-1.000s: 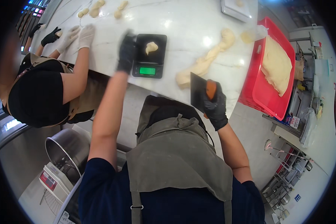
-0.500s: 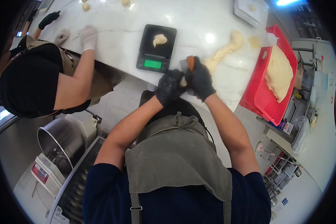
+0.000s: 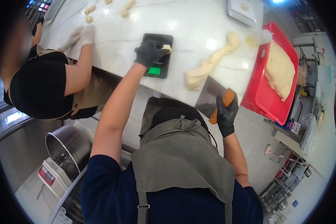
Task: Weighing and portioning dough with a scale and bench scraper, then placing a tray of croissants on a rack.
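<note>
Over the black kitchen scale (image 3: pixel 161 72) with a lit green display, my left hand (image 3: pixel 148 53) in a black glove closes its fingertips on a small piece of dough (image 3: pixel 167 48). The hand hides much of the scale's plate. My right hand (image 3: pixel 226 114), also in a black glove, grips a dough scraper (image 3: pixel 209 98) by its orange handle. Its broad metal blade points to the left, at the table's front edge. Just beyond the blade a long twisted strip of dough (image 3: pixel 209 66) lies on the marble table (image 3: pixel 190 22).
To the right, a red crate (image 3: pixel 263 63) holds a large slab of dough (image 3: pixel 280 71). A white scale (image 3: pixel 242 13) with a dough piece stands at the far right. Small dough pieces (image 3: pixel 89 18) lie far left. A gloved co-worker (image 3: pixel 37 84) stands close on my left.
My hands have separated: the left went forward and left onto the scale's dough, the right moved right and nearer with the scraper. Several more dough pieces show at the far left.
</note>
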The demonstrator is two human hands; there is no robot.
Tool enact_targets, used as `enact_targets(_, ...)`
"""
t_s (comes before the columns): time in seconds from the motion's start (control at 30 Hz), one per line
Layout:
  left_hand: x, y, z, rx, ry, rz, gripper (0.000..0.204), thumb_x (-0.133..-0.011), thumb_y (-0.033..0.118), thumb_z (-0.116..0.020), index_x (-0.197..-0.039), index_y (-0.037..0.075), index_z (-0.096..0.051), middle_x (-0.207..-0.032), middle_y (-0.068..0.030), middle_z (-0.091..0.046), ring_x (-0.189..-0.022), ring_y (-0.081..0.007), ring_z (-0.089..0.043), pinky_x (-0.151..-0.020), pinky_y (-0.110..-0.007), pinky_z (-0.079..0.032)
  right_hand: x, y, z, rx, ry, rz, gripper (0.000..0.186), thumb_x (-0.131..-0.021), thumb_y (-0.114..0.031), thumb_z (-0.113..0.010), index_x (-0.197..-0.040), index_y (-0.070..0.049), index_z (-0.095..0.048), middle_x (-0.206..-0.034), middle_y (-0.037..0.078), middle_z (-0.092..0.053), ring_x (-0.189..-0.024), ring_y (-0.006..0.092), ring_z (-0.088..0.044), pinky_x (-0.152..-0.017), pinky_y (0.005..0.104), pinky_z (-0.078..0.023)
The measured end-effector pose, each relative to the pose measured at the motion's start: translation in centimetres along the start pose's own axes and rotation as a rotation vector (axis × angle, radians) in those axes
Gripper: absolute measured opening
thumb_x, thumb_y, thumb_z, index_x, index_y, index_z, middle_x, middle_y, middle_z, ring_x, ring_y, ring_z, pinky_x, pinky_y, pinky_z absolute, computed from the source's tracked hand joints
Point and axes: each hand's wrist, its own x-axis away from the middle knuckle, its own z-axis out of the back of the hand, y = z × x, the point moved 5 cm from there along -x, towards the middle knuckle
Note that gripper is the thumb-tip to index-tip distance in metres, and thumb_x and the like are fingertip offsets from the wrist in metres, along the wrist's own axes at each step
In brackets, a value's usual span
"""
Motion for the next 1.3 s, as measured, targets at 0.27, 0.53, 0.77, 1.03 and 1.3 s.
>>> enact_targets(0.27, -2.3, 0.6, 0.0, 0.321, 0.122, -0.512, 0.043, -0.085, 0.012, -0.071, -0.127, 0.007, -0.065, -0.109, -0.0076, -0.072, -0.087, -0.0235, -0.066, -0.083, -0.031, -0.053, -1.0, -3.8, -4.3, 0.202, -0.228, 0.158, 0.034, -0.081, -0.007, -0.068, -0.113, -0.002, -0.060, -0.084, 0.014, -0.068, -0.069, 0.0289, -0.062, -0.068, 0.0359, -0.051)
enact_targets(0.53, 10.1, 5.8, -12.4, 0.193, 0.321, -0.548, 0.079, -0.064, 0.028, -0.084, -0.131, 0.003, -0.050, -0.122, -0.0189, -0.058, -0.087, -0.0342, -0.059, -0.076, -0.042, -0.052, -3.7, -1.7, -10.8, 0.598, -0.349, 0.175, 0.030, -0.087, -0.018, -0.062, -0.115, -0.008, -0.055, -0.080, 0.018, -0.067, -0.070, 0.0423, -0.064, -0.064, 0.0468, -0.049)
enact_targets(0.77, 11.6, 3.7, -9.2, 0.521, 0.317, -0.496, 0.058, -0.071, 0.012, -0.077, -0.124, 0.003, -0.056, -0.105, -0.0162, -0.064, -0.082, -0.0293, -0.065, -0.071, -0.035, -0.053, -7.2, -2.7, -11.6, 0.248, -0.359, 0.128, 0.036, -0.090, -0.029, -0.068, -0.116, -0.005, -0.059, -0.093, 0.017, -0.069, -0.082, 0.0330, -0.066, -0.077, 0.0411, -0.052)
enact_targets(1.03, 7.8, -7.2, -0.6, 1.352, 0.196, -0.018, 0.061, -0.085, -0.002, -0.057, -0.145, -0.002, -0.047, -0.123, -0.0120, -0.065, -0.103, -0.0203, -0.063, -0.087, -0.031, -0.052, -1.5, 1.7, 0.3, 0.060, 0.005, -0.054, 0.034, -0.084, -0.001, -0.067, -0.118, -0.001, -0.059, -0.098, 0.008, -0.065, -0.081, 0.0179, -0.057, -0.079, 0.0287, -0.049)
enact_targets(1.3, -0.2, -4.5, -2.2, 0.201, 0.165, 0.097, 0.028, -0.084, 0.030, -0.072, -0.100, 0.007, -0.072, -0.091, -0.0079, -0.072, -0.081, -0.0188, -0.063, -0.074, -0.030, -0.049, 0.3, 1.8, 2.7, 0.056, 0.052, 0.010, 0.037, -0.083, -0.001, -0.069, -0.119, 0.000, -0.059, -0.099, 0.008, -0.066, -0.085, 0.0177, -0.059, -0.081, 0.0284, -0.049)
